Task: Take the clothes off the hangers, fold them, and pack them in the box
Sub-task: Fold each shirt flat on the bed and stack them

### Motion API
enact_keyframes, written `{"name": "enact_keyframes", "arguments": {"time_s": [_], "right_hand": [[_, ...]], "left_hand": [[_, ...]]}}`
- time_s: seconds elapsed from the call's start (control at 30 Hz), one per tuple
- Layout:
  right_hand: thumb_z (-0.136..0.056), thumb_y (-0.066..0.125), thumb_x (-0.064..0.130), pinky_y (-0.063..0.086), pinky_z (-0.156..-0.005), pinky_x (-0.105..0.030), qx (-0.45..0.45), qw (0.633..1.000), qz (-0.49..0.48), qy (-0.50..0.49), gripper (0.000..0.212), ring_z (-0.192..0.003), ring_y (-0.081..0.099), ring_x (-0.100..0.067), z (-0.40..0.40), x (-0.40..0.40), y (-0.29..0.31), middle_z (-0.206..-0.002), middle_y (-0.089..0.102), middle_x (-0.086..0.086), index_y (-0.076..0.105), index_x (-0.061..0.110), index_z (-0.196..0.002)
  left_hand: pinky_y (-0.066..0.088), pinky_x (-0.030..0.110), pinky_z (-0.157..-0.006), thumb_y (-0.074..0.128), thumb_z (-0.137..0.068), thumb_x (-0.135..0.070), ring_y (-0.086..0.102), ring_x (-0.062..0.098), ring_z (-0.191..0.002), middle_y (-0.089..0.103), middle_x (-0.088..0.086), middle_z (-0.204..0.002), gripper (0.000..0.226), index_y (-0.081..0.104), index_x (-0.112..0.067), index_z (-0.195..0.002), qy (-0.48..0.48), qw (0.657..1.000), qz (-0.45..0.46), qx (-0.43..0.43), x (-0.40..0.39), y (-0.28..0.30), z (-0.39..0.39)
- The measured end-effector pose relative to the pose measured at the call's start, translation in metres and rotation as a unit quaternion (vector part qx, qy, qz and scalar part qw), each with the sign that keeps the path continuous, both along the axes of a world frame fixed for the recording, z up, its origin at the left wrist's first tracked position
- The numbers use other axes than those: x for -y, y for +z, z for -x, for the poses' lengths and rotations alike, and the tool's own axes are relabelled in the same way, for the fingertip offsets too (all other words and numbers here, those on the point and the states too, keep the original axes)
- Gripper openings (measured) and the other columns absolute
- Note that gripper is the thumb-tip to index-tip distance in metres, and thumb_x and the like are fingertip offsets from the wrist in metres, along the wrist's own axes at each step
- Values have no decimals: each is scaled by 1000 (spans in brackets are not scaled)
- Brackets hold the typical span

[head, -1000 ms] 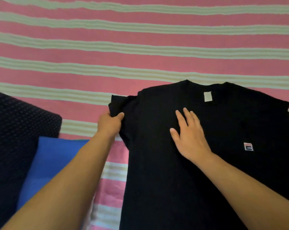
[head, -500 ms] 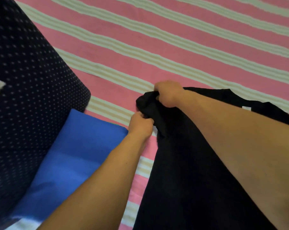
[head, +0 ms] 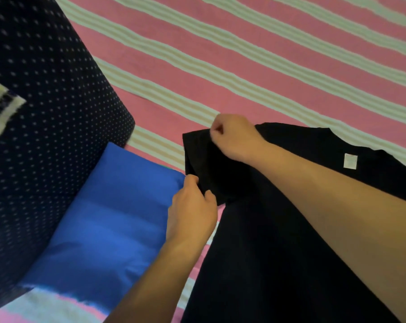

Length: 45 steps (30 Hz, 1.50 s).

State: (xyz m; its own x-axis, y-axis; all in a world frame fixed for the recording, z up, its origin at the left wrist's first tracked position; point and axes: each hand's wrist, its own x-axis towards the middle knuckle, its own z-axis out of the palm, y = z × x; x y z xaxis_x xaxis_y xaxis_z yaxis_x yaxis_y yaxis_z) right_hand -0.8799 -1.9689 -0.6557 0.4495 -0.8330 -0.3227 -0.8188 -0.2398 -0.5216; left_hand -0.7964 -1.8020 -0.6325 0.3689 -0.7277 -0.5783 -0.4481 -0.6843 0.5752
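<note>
A black T-shirt (head: 267,252) lies flat on the pink and cream striped bedsheet (head: 244,66), with a white neck label (head: 350,161) showing at the collar. Its left sleeve (head: 202,159) is bunched between my hands. My right hand (head: 232,136) pinches the sleeve's upper edge with curled fingers. My left hand (head: 192,213) grips the sleeve's lower edge, thumb on the cloth. No hanger or box is in view.
A folded blue garment (head: 108,217) lies left of the T-shirt, touching my left hand's side. A dark navy dotted fabric (head: 45,113) with a white striped patch covers the left part of the bed.
My right hand left the shirt's chest and took hold of the left sleeve's upper edge. My left hand still grips the sleeve. The view swung left and tilted.
</note>
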Motion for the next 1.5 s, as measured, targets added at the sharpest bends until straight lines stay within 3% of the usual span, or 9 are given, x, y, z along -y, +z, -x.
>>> {"name": "enact_keyframes", "arguments": {"time_s": [0.27,0.43,0.57,0.77,0.87,0.97,1.07,1.23,1.5], "right_hand": [[-94,57,56,43,-60,-31,-148,985,-92,6,49,-74,58,-22,-71,-23,-25,-86,57,-3,50,8,-94],[-98,59,27,44,-61,-30,-185,977,-103,9,22,-79,60,-24,-83,-20,-34,-102,66,-8,57,7,-90],[-97,55,22,57,-66,-35,-22,980,-168,-107,20,-79,68,-30,-55,-11,-2,-87,66,-10,64,5,-99],[-94,57,22,54,-64,-29,293,820,-227,-435,19,-76,68,-12,106,-40,42,-87,72,2,64,15,-111],[-94,56,23,59,-82,-39,260,754,-298,-524,40,-97,72,-21,166,-70,12,-113,72,-8,56,14,-133],[-101,54,23,60,-87,-41,226,731,-318,-560,37,-100,71,-22,184,-82,-8,-116,66,-8,54,14,-136],[-98,62,26,62,-82,-39,200,754,-295,-553,53,-97,70,-20,180,-79,-14,-121,62,-8,42,18,-146],[-96,60,36,43,-106,-43,-46,945,-48,-320,59,-134,43,-32,160,-55,-12,-148,42,-8,40,21,-150],[-99,56,45,51,-84,-39,-48,977,-106,-179,39,-93,63,-26,84,13,-17,-102,67,-10,65,9,-109]], "left_hand": [[55,49,-82,49,-100,-38,65,29,-90,67,3,-97,17,53,-23,-106,-5,999,-52,-10,-24,-16,-4],[46,41,-107,51,-101,-22,54,22,-127,56,0,-141,41,50,-17,-142,66,995,-15,-75,-44,-20,3],[33,31,-120,54,-100,-23,39,10,-142,42,-8,-155,49,47,-23,-149,34,996,68,-47,-49,-7,10],[27,35,-121,54,-99,-29,28,12,-143,33,-6,-154,63,29,-38,-156,-251,943,214,49,-61,7,65],[25,37,-120,59,-97,-30,23,19,-146,18,2,-160,87,1,-40,-160,-278,946,134,98,-74,-15,78],[44,45,-106,66,-93,-29,42,27,-130,34,8,-148,82,15,-29,-158,-210,967,64,128,-76,-37,71],[49,46,-93,66,-93,-32,48,28,-118,46,6,-132,66,31,-23,-149,-203,963,58,168,-64,-49,65],[50,45,-86,61,-97,-31,58,27,-106,57,4,-117,35,50,-17,-128,-146,977,79,134,-35,-51,69],[54,43,-79,55,-100,-40,61,15,-79,58,-13,-84,12,53,-30,-106,-133,982,111,72,-39,-62,55]]}}
